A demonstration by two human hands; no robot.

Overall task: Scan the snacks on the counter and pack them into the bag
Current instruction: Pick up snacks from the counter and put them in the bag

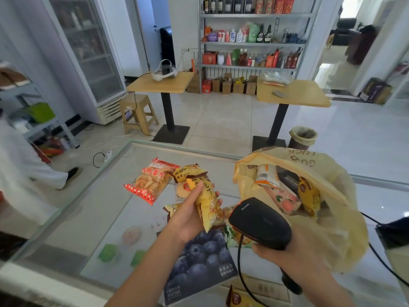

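Snugly around snack (210, 207) (left hand (187, 219))

yellow bag (332, 173), seemingly "GOOD LUCK", upside down

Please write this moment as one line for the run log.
left hand: holds yellow snack packet | right hand: holds scanner | bag: open, snacks inside | counter: red packet, others waiting
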